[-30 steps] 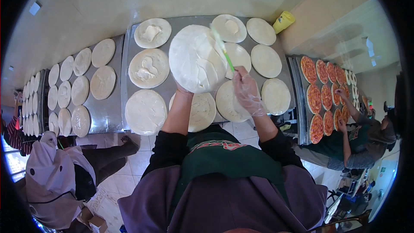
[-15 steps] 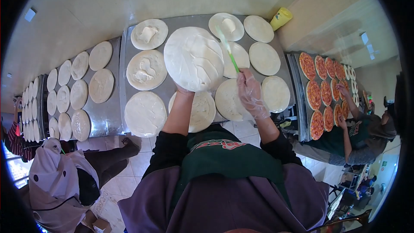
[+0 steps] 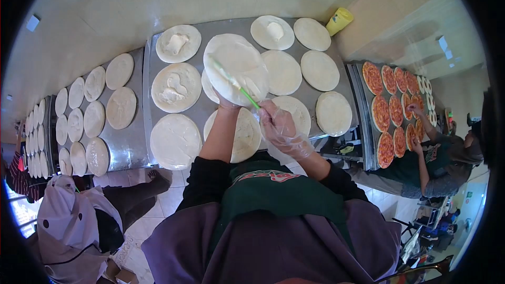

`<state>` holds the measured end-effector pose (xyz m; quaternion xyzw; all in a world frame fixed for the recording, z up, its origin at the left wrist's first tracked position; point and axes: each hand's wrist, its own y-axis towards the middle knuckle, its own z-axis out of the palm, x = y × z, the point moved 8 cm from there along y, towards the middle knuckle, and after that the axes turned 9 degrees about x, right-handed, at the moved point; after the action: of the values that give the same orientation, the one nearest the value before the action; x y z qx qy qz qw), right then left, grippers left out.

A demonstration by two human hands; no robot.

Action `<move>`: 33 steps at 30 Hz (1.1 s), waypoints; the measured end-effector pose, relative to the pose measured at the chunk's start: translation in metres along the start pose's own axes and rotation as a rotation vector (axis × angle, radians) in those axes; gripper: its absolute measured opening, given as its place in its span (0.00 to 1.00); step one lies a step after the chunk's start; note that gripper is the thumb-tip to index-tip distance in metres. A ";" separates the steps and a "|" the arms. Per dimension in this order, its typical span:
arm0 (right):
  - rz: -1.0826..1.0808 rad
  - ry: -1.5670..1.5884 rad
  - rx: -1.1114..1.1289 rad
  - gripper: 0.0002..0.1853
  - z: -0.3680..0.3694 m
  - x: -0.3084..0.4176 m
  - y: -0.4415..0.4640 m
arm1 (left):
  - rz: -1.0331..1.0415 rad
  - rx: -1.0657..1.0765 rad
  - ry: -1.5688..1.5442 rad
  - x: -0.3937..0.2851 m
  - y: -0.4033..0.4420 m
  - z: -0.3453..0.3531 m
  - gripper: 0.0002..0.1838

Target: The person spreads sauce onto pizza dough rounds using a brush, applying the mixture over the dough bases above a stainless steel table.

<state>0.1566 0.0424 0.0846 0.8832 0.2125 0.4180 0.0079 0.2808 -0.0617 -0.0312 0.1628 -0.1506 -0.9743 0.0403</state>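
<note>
My left hand (image 3: 229, 103) holds up a round pizza base (image 3: 247, 60) from below, tilted and coated with white cream. Most of the fingers of that hand are hidden under the base. In a clear plastic glove, my right hand (image 3: 284, 129) is closed around the green handle of a spatula (image 3: 247, 96). The spatula's pale blade lies against the creamy top of the held base. Beneath both hands is a metal table (image 3: 210, 25) with more bases, among them one with a white dollop (image 3: 274, 31) and a smoothly coated one (image 3: 176, 141).
To the left, another metal table (image 3: 129, 144) carries several bases, and a person (image 3: 79, 221) is beside it. At right, a co-worker (image 3: 447, 165) reaches over red-topped pizzas (image 3: 381, 111). A yellow container (image 3: 340, 20) stands at the back right corner.
My right hand has moved left and toward me, bringing the spatula from beyond the held base onto its surface. The held base has tilted and now looks narrower.
</note>
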 end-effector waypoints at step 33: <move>-0.263 -0.153 0.318 0.13 -0.017 0.003 0.002 | -0.195 0.038 -0.119 -0.007 0.018 0.017 0.29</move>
<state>0.1466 0.0386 0.0979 0.8672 0.3879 0.3062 -0.0609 0.2825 -0.0730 -0.0082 0.1192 -0.1547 -0.9785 -0.0667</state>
